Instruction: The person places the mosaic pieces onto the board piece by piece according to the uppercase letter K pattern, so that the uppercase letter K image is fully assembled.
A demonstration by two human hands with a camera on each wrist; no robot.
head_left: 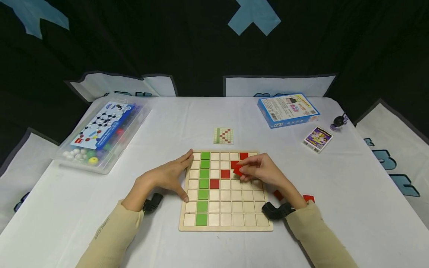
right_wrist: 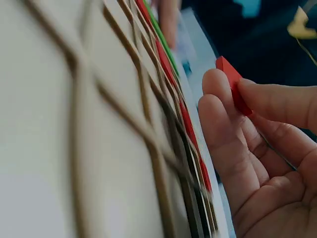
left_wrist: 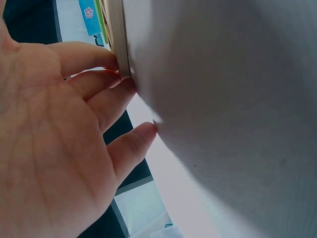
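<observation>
A wooden grid board (head_left: 226,226) lies on the white table, with a column of green tiles (head_left: 203,183) and a diagonal of red tiles (head_left: 214,183) set in its cells. My right hand (head_left: 258,170) hovers over the board's upper right and pinches a red square tile (head_left: 237,169) between thumb and fingers; the right wrist view shows that red tile (right_wrist: 233,89) just above the board (right_wrist: 99,129). My left hand (head_left: 169,175) lies flat on the table with straight fingers against the board's left edge (left_wrist: 119,39), holding nothing.
A small pattern card (head_left: 223,135) lies beyond the board. Two loose red tiles (head_left: 308,198) sit right of my right wrist. A clear box of molecule-model balls (head_left: 100,132) stands at the left; a blue box (head_left: 287,109), a card pack (head_left: 317,139) and a small dark object (head_left: 339,121) at the right.
</observation>
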